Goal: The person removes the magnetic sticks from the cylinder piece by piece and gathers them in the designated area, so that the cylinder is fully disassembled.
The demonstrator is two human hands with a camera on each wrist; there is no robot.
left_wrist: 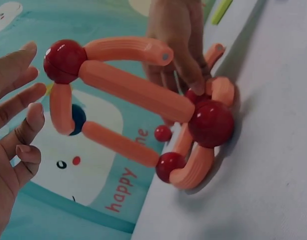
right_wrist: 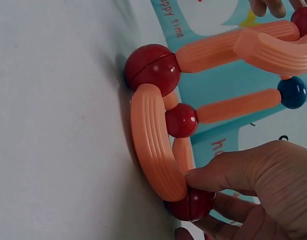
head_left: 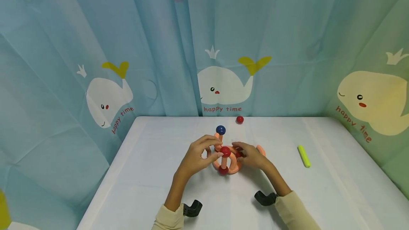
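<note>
The table (head_left: pixel 143 173) is white and flat. A blue curtain (head_left: pixel 159 27) hangs behind it and at its sides. White whales (head_left: pixel 223 84) with yellow tails are on the curtain, with the red words "happy time" (head_left: pixel 222 109) under them.

The toy (head_left: pixel 224 163) stands in the middle of the table, between the two hands. It is made of shiny balls and orange sticks with lines along them. Its bottom is a ring of bent sticks and red balls, lying on the table. Two straight sticks go up from it. One has a red ball (head_left: pixel 225 152) on top, and the other has a blue ball (head_left: pixel 221 130). A bent stick (left_wrist: pixel 128 50) pokes out from the top red ball, with one end free.

The left hand (head_left: pixel 196 153) is open beside the top red ball, fingers a bit bent. The right hand (head_left: pixel 252 156) grips a low red ball (right_wrist: pixel 191 204) with thumb and fingers.

I count four red balls and one blue ball in the toy, two straight sticks and five bent ones. Lying apart are one loose red ball (head_left: pixel 240 119), one loose orange stick (head_left: pixel 261 150) and one yellow-green stick (head_left: pixel 304 156). Three whales show well.
</note>
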